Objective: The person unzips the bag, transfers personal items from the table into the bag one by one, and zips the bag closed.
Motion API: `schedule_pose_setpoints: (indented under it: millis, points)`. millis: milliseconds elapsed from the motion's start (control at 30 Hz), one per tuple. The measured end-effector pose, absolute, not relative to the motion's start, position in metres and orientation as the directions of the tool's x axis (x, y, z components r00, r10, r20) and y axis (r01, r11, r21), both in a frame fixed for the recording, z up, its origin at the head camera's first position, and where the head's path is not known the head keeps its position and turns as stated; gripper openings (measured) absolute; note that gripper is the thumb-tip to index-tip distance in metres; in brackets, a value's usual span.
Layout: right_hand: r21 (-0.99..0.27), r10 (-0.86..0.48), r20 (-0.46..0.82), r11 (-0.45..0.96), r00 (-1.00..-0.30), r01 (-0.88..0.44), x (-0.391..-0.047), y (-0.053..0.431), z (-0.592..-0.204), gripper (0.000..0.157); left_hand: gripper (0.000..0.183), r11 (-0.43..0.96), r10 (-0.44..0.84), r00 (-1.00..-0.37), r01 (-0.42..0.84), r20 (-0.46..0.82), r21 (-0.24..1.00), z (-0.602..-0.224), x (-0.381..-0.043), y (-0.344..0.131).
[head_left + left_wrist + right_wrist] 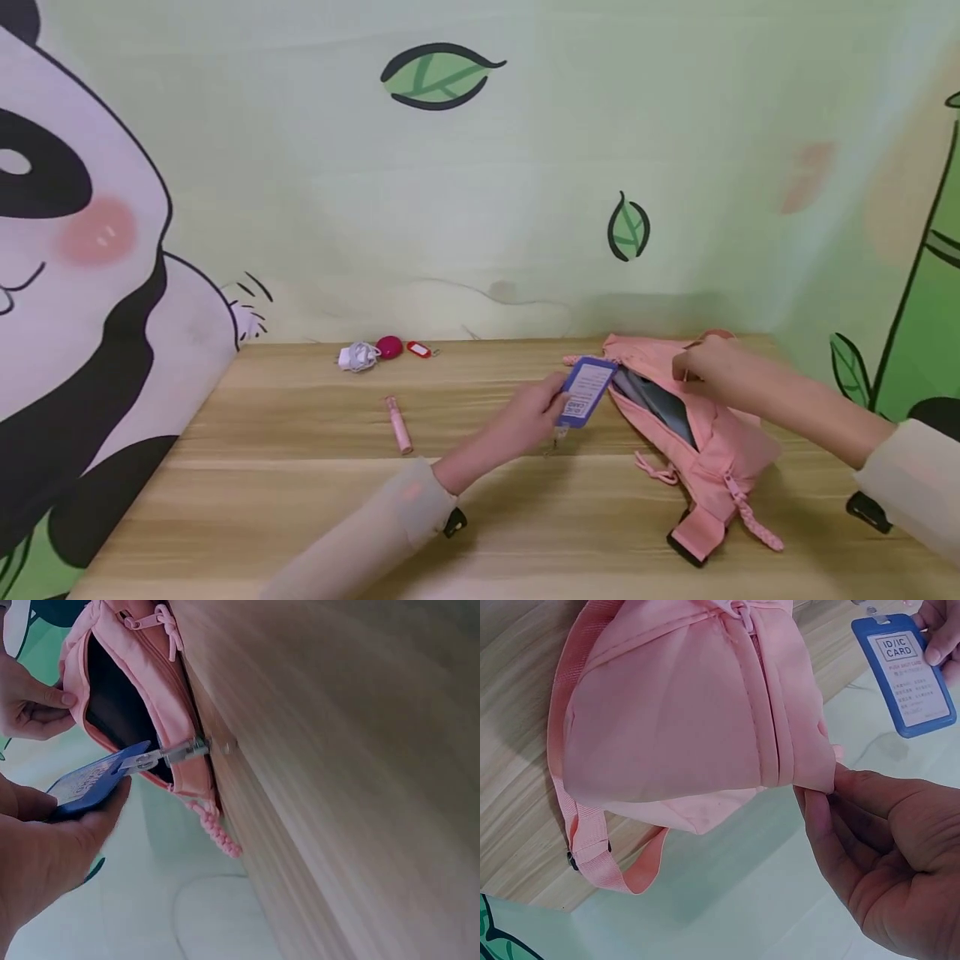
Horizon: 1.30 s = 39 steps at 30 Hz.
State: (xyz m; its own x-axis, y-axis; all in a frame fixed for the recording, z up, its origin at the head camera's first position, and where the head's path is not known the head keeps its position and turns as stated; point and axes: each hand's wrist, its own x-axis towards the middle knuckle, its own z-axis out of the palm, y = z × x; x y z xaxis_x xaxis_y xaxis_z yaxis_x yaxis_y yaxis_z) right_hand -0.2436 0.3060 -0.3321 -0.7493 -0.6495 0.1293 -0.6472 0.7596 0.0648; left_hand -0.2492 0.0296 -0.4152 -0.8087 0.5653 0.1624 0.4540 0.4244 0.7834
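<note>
Head view has the left hand (534,410) pinching the blue card holder (589,390) near the opened pink bag (738,442), right hand (708,360) gripping the bag's soft-looking edge, and imo the holder's probably light, stiff, kinda slick, so hold it by the sides.

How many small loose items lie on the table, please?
4: a white charger with cable, a round red object and a red tag at the back, and a pink tube nearer the front. More may be hidden behind the pink bag.
</note>
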Motion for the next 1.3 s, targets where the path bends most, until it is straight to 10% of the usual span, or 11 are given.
schedule_pose_setpoints:
  millis: [300, 667, 867, 1100, 1300]
  points:
    - [0.012, -0.65, 0.122, 0.757, -0.75, -0.654, -0.238, 0.315, -0.335, 0.017, 0.034, -0.026, 0.457, -0.889, -0.047, -0.03, 0.999, -0.429, -0.263, 0.048]
    - [0.039, -0.665, 0.149, 0.744, -0.732, -0.668, -0.241, 0.313, -0.335, 0.016, 0.04, -0.368, 0.561, -0.79, -0.506, -0.248, 0.78, -0.446, -0.271, 0.064]
    - [-0.02, -0.568, 0.084, 0.82, -0.819, -0.571, -0.24, 0.31, -0.324, 0.009, 0.043, -0.421, 0.638, -0.733, -0.588, -0.236, 0.69, -0.445, -0.273, 0.086]
    - [-0.043, -0.538, 0.067, 0.84, -0.84, -0.541, -0.241, 0.301, -0.317, 0.006, 0.046, -0.529, 0.5, -0.823, -0.536, -0.269, 0.658, -0.444, -0.28, 0.118]
    - [-0.056, -0.553, 0.073, 0.828, -0.83, -0.557, -0.24, 0.3, -0.318, 0.005, 0.028, -0.398, 0.551, -0.773, -0.574, -0.314, 0.716, -0.443, -0.275, 0.141]
